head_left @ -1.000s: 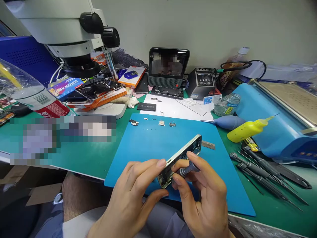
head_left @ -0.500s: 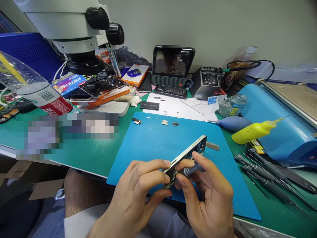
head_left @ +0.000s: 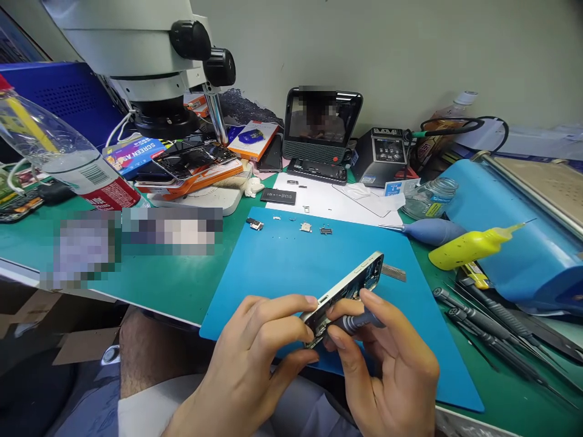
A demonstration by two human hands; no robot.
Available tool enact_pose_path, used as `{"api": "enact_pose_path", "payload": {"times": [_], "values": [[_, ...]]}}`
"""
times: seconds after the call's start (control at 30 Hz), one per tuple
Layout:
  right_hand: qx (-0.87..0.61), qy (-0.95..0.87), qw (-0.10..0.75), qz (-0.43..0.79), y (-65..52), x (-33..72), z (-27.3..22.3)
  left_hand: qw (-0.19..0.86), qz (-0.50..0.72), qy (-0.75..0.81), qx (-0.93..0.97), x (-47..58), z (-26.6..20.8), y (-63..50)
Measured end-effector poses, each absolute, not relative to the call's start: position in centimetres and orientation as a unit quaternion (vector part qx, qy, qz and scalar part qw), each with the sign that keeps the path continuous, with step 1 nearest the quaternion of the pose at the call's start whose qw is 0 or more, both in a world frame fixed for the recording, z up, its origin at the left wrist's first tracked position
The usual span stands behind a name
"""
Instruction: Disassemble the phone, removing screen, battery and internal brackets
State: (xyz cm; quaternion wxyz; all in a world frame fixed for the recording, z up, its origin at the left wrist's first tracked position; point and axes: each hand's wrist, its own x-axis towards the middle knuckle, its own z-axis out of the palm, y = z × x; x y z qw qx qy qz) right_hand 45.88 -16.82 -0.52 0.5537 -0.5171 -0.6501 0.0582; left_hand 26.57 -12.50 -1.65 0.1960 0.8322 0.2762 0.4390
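Note:
My left hand (head_left: 262, 346) grips the lower end of an opened phone (head_left: 353, 280), tilted on its edge above the blue mat (head_left: 255, 276). Its inner parts face my right hand (head_left: 387, 352), which is closed round a grey screwdriver (head_left: 355, 321) held against the phone's inside. The screwdriver's tip is hidden by the fingers and the frame. Beyond the phone, small parts lie on the mat: a dark-ended module (head_left: 255, 224), a silver metal piece (head_left: 305, 227) and a dark connector piece (head_left: 326, 230). A thin grey strip (head_left: 394, 273) lies just past the phone's top end.
Several screwdrivers and tweezers (head_left: 492, 334) lie at right, beside a yellow bottle (head_left: 473, 247) and a blue air blower (head_left: 432, 231). A phone battery (head_left: 278, 196) rests on white paper (head_left: 346, 203). A microscope (head_left: 136, 54) and a plastic bottle (head_left: 77, 164) stand at left.
The whole view has shifted slightly, so things appear a little further right and lower. Both hands keep their hold on the phone and screwdriver; the screwdriver's angle looks slightly changed.

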Motion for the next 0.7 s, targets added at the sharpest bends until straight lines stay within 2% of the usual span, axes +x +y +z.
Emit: {"api": "enact_pose_path", "payload": {"times": [0.23,0.43,0.7], "values": [[-0.502,-0.692,0.518,-0.036,-17.1,46.0,-1.1,0.189,0.442,0.271,0.834,26.6,-1.7,-12.5],[-0.483,-0.7,0.523,-0.045,-17.4,46.1,-1.4,0.181,0.451,0.263,0.833,26.8,-1.5,-12.3],[-0.442,-0.751,0.489,-0.042,-16.2,46.8,0.2,0.173,0.461,0.252,0.833,26.8,-1.3,-12.1]]}}
